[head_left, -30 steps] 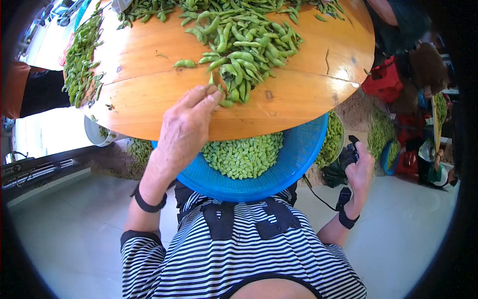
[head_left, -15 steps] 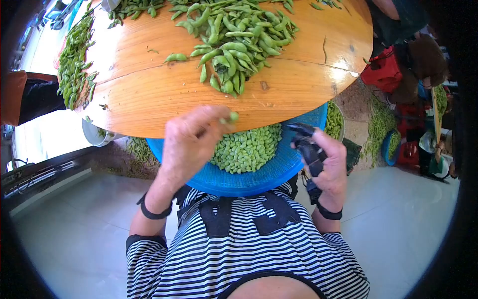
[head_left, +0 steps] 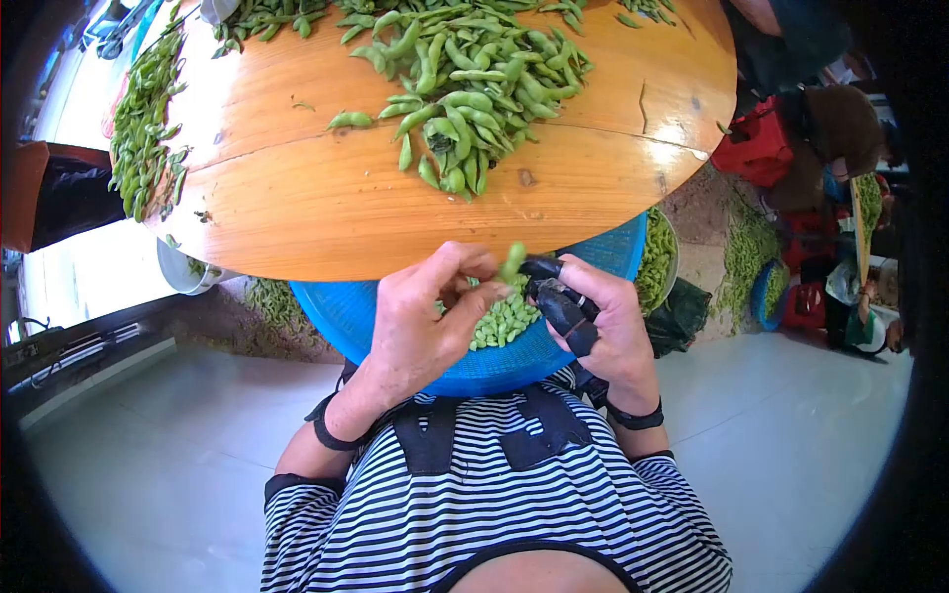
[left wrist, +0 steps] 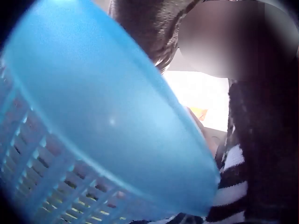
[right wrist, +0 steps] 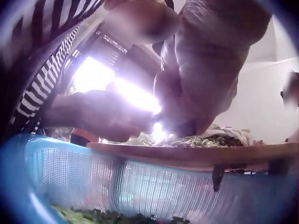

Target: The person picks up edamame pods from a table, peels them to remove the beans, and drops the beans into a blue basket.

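While our left hand (head_left: 420, 316) pinches the pod (head_left: 512, 262) above the blue basket (head_left: 603, 262) and our right hand (head_left: 613, 331) grips the dark cutter (head_left: 561, 304), we keep both hands close together over the basket.

A round wooden worktop (head_left: 297, 198) stands over a pale, glossy tiled floor (head_left: 148, 465). Red crates (head_left: 756, 143) sit to the right, in bright daylight.

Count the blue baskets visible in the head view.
2: one blue basket under the table edge, beneath the left hand and right hand; a smaller blue one on the floor far right. Others may be hidden.
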### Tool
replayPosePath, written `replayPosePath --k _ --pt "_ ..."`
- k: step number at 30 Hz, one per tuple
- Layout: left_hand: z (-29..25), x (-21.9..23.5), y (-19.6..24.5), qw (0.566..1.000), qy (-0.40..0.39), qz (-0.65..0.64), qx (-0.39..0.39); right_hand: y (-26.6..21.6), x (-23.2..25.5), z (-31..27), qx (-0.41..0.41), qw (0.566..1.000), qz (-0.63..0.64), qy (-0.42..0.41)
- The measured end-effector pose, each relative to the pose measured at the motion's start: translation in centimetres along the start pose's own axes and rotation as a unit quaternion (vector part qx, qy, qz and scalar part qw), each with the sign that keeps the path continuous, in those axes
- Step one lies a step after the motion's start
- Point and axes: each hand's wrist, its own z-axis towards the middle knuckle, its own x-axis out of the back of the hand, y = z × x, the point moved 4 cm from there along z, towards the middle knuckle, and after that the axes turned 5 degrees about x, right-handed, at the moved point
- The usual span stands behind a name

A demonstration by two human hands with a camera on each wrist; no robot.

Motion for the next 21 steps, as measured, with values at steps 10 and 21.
replayPosePath --k 10,21 --pt "-0.7 3.7 -2.3 0.980 0.137 -0.127 0.074 5.4 -0.7 2.3 0.033 0.957 -0.279 -0.072" --pt "-0.7 3.3 -2.8 0.989 0.134 -0.055 0.010 8.4 -5.2 2.6 -0.010 0.906 -0.396 -0.150"
